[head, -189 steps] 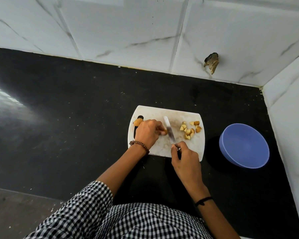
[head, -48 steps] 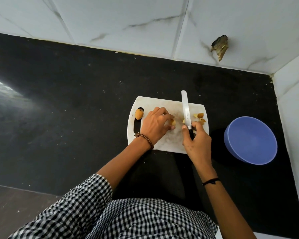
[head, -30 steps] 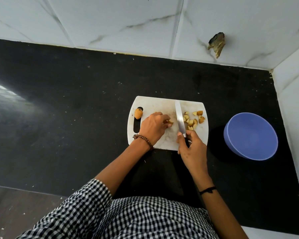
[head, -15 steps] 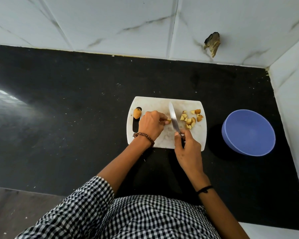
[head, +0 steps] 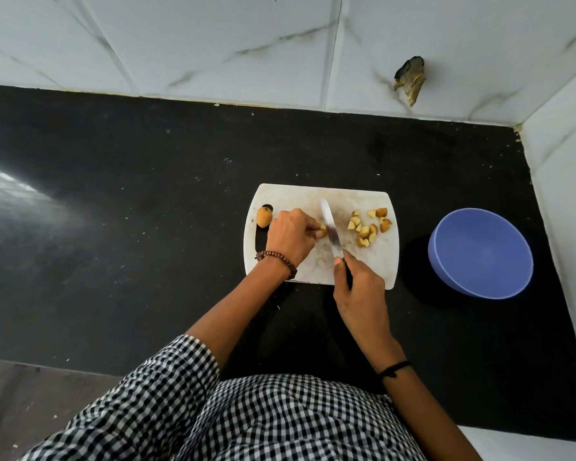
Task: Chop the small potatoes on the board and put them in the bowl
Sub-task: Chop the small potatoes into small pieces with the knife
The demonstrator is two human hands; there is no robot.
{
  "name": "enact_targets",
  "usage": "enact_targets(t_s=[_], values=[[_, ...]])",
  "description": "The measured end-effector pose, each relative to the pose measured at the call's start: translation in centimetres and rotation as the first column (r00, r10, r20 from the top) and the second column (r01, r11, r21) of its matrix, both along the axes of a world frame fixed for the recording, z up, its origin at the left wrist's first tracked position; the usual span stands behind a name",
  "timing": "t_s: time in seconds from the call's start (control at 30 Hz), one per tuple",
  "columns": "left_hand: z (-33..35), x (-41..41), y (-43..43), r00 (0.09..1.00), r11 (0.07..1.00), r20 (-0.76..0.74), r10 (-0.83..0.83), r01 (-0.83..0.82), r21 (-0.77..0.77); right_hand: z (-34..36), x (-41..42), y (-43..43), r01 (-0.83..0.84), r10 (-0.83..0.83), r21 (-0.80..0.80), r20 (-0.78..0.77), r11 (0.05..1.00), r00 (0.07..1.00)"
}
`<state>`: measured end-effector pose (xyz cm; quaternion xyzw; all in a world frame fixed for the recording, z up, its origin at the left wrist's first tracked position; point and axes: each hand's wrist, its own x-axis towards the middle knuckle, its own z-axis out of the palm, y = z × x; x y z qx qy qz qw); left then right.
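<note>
Pinching a potato piece (head: 321, 230) under the curled fingertips of the left hand (head: 290, 239), pressing it down on the board (head: 313, 199) near the middle. Wrapping the right hand (head: 359, 287) tight round the handle of the knife (head: 331, 231), hiding nearly all of that handle in the fist, laying one fingertip against the base of the blade. Pointing the blade away from the body and a little to the left, edge down, just right of the pinched piece; touching it or only close to it, cannot tell. Reaching the right forearm in over the board's near edge, above the counter (head: 147, 211).

Leaving one whole potato (head: 264, 217) at the board's left end, beside the dark handle slot, just left of the left hand. Leaving a loose heap of cut pieces (head: 366, 227) on the board's right half, apart from the blade. Having the bowl (head: 479, 254), blue, standing on the counter right of the board, near but not touching, showing its bare inside.

Wearing a bead bracelet (head: 278, 257) on the left wrist, a black band (head: 394, 369) on the right, a checked shirt (head: 246, 417). Working on black stone in a corner of white marbled tiles (head: 213, 44), facing a brown lump (head: 409, 78) stuck on them beyond the board.
</note>
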<state>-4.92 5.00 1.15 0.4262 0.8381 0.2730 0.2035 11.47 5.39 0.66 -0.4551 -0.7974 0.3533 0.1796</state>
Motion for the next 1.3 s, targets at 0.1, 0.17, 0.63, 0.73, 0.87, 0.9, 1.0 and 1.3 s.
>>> enact_targets(t_s=[0.1,0.17,0.63,0.73,0.87,0.9,1.0,1.3], values=[[0.1,-0.1,-0.1,1.0,1.0,0.007,-0.006,0.006,-0.005,0.1,-0.1,0.1,-0.007,0.007,-0.003,0.031,1.0,0.999],[0.0,-0.3,-0.1,1.0,1.0,0.017,-0.008,0.008,0.0,0.2,-0.2,0.0,-0.013,0.013,0.0,0.037,1.0,0.999],[0.0,-0.2,-0.2,0.999,0.999,-0.009,-0.048,0.048,-0.012,0.9,-2.2,-0.2,-0.106,0.06,0.106,0.372,0.989,0.926],[0.0,-0.1,-0.2,0.999,0.999,-0.015,-0.047,0.047,-0.025,0.8,-3.0,0.1,-0.13,0.073,0.1,0.443,0.986,0.893],[0.1,0.0,-0.3,0.999,0.999,-0.011,-0.033,0.033,-0.005,0.8,-4.0,0.7,-0.154,0.106,0.061,0.484,0.986,0.869],[0.2,0.0,-0.4,1.0,1.0,-0.005,-0.03,0.03,0.001,0.8,-4.1,0.8,-0.163,0.113,0.059,0.493,0.985,0.863],[0.3,0.1,-0.5,1.0,1.0,0.002,-0.016,0.016,0.027,0.8,-3.9,0.7,-0.175,0.107,0.088,0.504,0.981,0.857],[0.1,0.0,-0.4,1.0,1.0,-0.008,0.004,-0.003,0.023,0.4,-1.3,-0.2,-0.169,0.111,0.098,0.433,0.981,0.895]])
